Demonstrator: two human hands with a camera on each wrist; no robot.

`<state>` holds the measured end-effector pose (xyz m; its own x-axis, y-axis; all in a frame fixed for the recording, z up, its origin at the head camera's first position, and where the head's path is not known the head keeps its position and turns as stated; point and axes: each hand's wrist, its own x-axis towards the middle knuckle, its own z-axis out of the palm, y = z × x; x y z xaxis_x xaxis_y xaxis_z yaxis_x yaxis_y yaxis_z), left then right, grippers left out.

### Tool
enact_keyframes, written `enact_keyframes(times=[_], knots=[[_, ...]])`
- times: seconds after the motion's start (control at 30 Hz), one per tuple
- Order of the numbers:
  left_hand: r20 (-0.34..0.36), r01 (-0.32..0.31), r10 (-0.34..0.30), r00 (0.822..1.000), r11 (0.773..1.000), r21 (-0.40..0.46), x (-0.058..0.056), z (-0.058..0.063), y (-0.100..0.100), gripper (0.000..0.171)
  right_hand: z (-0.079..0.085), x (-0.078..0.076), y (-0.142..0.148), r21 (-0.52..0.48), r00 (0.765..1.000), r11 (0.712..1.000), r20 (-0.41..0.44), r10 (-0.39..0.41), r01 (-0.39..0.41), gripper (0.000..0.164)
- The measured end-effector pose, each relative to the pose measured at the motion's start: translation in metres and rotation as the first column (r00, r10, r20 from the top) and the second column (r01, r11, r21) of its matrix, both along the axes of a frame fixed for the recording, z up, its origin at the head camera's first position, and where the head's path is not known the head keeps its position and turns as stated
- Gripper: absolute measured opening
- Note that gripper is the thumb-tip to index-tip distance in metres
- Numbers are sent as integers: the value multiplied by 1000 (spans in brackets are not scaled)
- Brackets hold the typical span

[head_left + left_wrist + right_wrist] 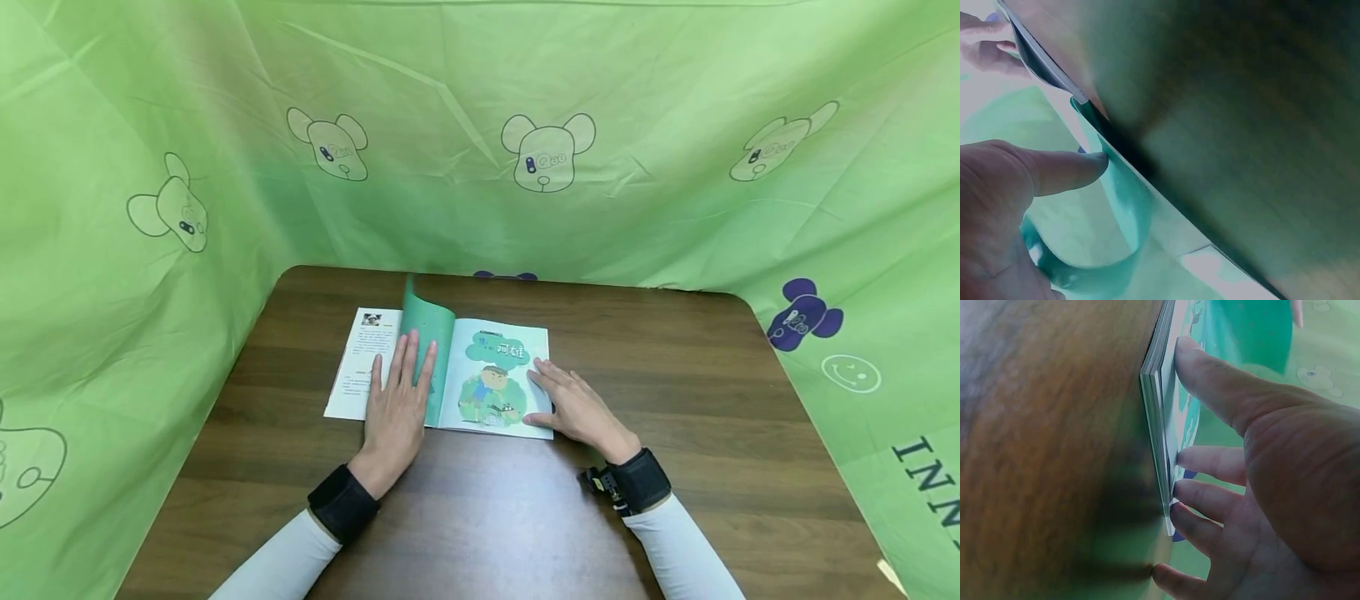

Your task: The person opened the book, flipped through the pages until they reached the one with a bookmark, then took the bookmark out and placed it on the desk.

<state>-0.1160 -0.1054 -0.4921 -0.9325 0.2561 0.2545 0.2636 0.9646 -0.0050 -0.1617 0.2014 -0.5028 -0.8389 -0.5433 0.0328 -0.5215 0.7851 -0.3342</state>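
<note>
An open picture book [491,396] lies on the table, its right page showing a drawn child in a cap and a green title cloud. My left hand [396,417] presses a green leaf [442,333] near the spine with straight fingers; the leaf's upper corner curls up. In the left wrist view, the thumb [1069,170] touches that green leaf. Over the book's right edge, my right hand [577,407] rests with spread fingers. The right wrist view shows its thumb and several fingertips on the page, beside the stacked page edges [1155,419].
Left of the green leaf, a white flap [360,367] carries a small photo and printed text. The book is on a brown wooden table [675,375]. Green cloth [435,225] with mouse-like drawings surrounds the table at the back and sides.
</note>
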Motion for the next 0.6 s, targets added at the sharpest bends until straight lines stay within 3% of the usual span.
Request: enact_keyframes(times=[0.23,0.43,0.6], knots=[[26,27,-25,999,997,-66,1,-3,-3,97,0,0,-1,-7,1000,1000,0,-3,3,84],[111,111,-95,989,984,-143,7,-4,-5,81,-2,0,0,-5,1000,1000,-7,0,0,84],[124,174,-155,980,970,-168,10,-7,-7,77,0,0,0,-11,1000,1000,-4,1,-1,84]])
